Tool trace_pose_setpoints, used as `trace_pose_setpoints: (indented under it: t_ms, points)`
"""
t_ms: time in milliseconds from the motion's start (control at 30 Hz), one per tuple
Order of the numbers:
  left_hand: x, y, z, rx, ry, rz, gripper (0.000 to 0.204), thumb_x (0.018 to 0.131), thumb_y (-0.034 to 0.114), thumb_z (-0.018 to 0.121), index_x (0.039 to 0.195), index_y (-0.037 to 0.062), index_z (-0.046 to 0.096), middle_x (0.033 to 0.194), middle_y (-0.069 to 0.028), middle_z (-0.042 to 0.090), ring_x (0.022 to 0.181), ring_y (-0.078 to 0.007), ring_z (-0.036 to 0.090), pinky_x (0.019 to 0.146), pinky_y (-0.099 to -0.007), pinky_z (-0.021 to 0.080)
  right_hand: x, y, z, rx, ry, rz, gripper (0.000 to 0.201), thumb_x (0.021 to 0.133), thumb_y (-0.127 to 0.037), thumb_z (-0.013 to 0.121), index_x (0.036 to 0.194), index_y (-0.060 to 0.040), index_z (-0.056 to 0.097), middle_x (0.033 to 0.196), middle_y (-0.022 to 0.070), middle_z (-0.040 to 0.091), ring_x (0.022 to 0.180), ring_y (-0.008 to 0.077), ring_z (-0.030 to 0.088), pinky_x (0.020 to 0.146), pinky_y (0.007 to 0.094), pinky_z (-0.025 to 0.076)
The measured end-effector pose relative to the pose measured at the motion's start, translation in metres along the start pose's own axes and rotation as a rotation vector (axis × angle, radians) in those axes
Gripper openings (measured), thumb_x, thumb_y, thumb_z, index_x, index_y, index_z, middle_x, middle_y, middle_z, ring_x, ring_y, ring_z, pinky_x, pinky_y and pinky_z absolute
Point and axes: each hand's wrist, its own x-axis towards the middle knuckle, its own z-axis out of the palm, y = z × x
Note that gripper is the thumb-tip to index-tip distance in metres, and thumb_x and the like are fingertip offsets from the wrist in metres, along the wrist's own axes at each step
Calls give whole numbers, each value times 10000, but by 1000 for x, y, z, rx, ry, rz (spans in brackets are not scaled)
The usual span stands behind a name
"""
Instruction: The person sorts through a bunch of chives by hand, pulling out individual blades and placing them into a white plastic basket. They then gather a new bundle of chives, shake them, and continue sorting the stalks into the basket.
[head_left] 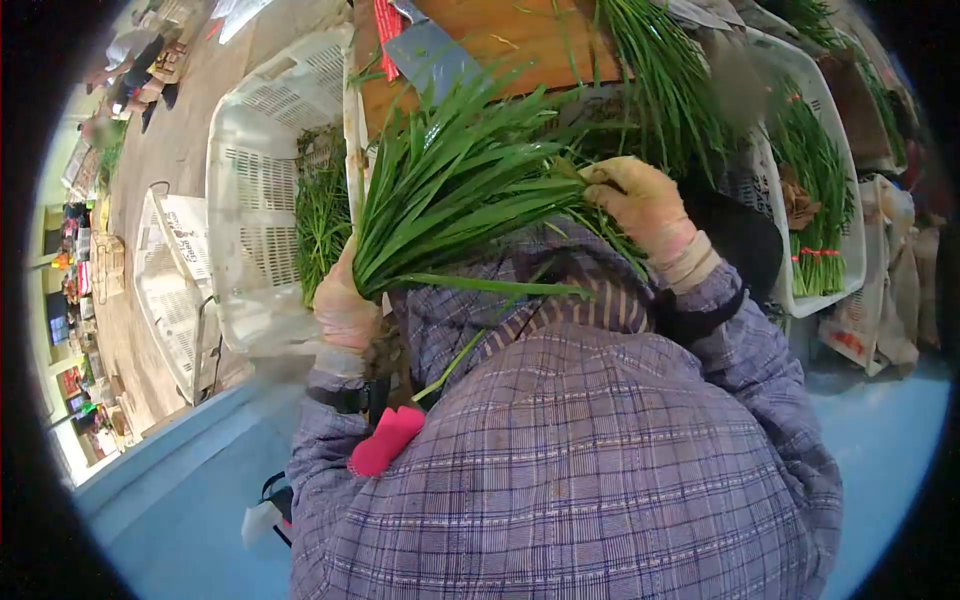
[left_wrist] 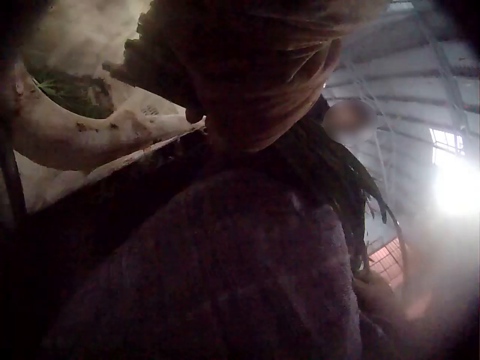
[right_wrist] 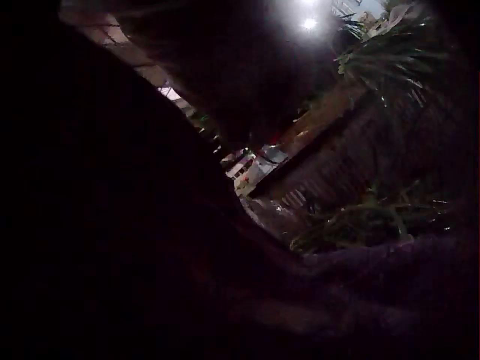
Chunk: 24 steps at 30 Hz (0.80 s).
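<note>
- I see the loose bundle of long flat green chive leaves (head_left: pixel 455 185) held up in front of the chest, and my worry is that it fans out and sheds: the blades splay wide and one stray leaf already droops below the bundle, so a slack hold could drop more onto the lap.
- My left hand (head_left: pixel 345 305), in a pale yellowish glove, is closed round the bundle's lower left end, where the leaves come together; its fingers are mostly hidden behind the leaves.
- My right hand (head_left: pixel 640 205), gloved the same, curls its fingers round the bundle's right side, pinching the blades there.
- So the bundle spans from one hand to the other, touching both, lifted off everything.
- Beyond the bundle lies a brown wooden board surface (head_left: pixel 510 35) with a broad steel cleaver (head_left: pixel 425 50); swinging the leaves forward could brush that blade.
- Left of the bundle stands a white slotted plastic crate (head_left: pixel 260 170); right of it, a white crate of tied green bunches (head_left: pixel 820 215).
- Both wrist views are too dark to add anything.
</note>
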Motion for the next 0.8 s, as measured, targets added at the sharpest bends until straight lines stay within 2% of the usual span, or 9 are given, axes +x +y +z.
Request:
trace_pose_setpoints:
  t_ms: [167,233,300,367,500,533,700,767,800]
  points:
    - [-2,-4,5,-10,11,5,704,662,77,754,1321,61,509,1121,-147,652,976,-296,649,806,-330,517,-4,23,-27,-78,101,86,211,813,-217,684,979,-88,681,964,110,669,923,292,631,817,355,492]
    - [-5,-14,12,23,13,-15,698,670,70,747,1325,59,507,1130,-149,649,986,-292,648,813,-322,515,-4,38,-42,-286,-103,223,246,821,-244,679,1012,-89,680,1015,109,668,972,282,626,859,343,485]
    - [-6,-32,24,-199,64,37,686,686,60,733,1332,56,503,1122,-153,653,988,-288,650,821,-317,514,-12,50,-46,-324,-147,115,242,816,-179,688,1036,-79,673,1052,108,664,997,273,626,893,333,482]
    - [-2,-20,14,-131,66,56,678,693,50,716,1336,60,502,1105,-157,656,972,-298,651,804,-324,517,-9,29,-51,-89,94,-38,232,822,-86,682,1051,-50,666,1047,102,667,975,240,641,890,312,490]
    - [-2,-8,5,129,8,25,652,712,40,674,1340,75,503,1040,-158,664,918,-326,644,741,-354,515,5,-44,-53,496,214,-163,241,851,-31,661,1092,-29,658,986,79,683,945,173,640,865,280,490]
    - [-1,-10,4,135,10,19,652,712,40,674,1340,75,503,1040,-158,664,918,-326,644,741,-354,515,12,-56,-57,118,181,-317,243,853,-34,660,1095,-33,655,967,78,690,942,174,641,860,283,491]
    - [4,2,-6,353,56,163,642,726,119,685,1340,88,498,908,-107,654,791,-306,628,651,-386,493,33,-93,-1,-28,-96,-670,518,755,-133,716,1238,-43,553,1100,157,625,1011,339,597,878,391,491]
    - [7,-2,-7,357,85,217,648,729,144,690,1341,75,488,851,-90,632,746,-293,613,622,-389,482,33,-91,26,-105,-167,-664,677,704,-204,747,1298,-28,474,1148,181,585,1032,346,583,879,415,485]
    - [11,3,-9,344,153,290,605,741,128,668,1315,44,499,739,-80,579,651,-279,589,554,-389,453,29,-83,34,-138,-406,-594,702,718,-210,741,1326,-22,446,1219,190,552,1061,359,570,906,412,470]
